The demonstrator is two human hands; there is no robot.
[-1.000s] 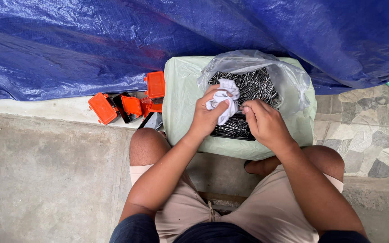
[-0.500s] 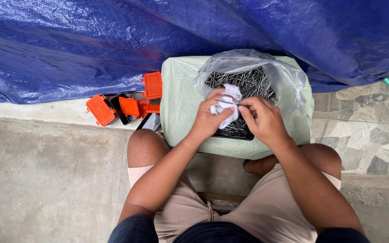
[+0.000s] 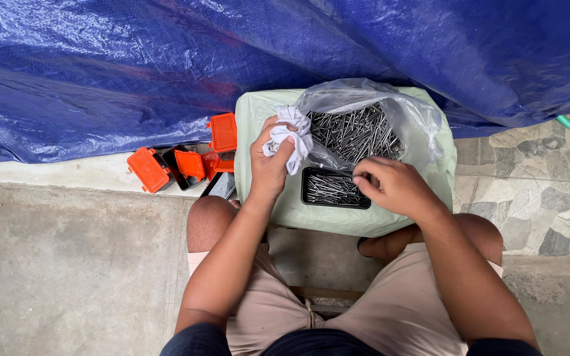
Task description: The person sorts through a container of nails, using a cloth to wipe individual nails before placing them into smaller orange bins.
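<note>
While seated over a pale green surface point(image 3: 265, 112), seen from above, knees spread below it. At the middle of that surface, a small black tray point(image 3: 335, 188) full of thin steel nails. Just behind the tray, touching it, a clear plastic bag point(image 3: 390, 105) lying open with a larger heap of the same nails. Left hand point(image 3: 268, 165) at the surface's left side, beside the bag's mouth, grip closed around a crumpled white rag point(image 3: 288, 135). Right hand point(image 3: 394, 188) over the tray's right end, thumb and forefinger pinched together near the nails; whether a nail sits between them, cannot tell. Left of the surface, on the concrete floor, several small orange boxes point(image 3: 166, 165) lying open. Behind everything, a blue tarpaulin point(image 3: 166, 66).

Rag likely soft and light, easily bunched anywhere. Nails probably stiff, slick and sharp-tipped, heavy in bulk; best pinched singly along the shank, away from the point.
</note>
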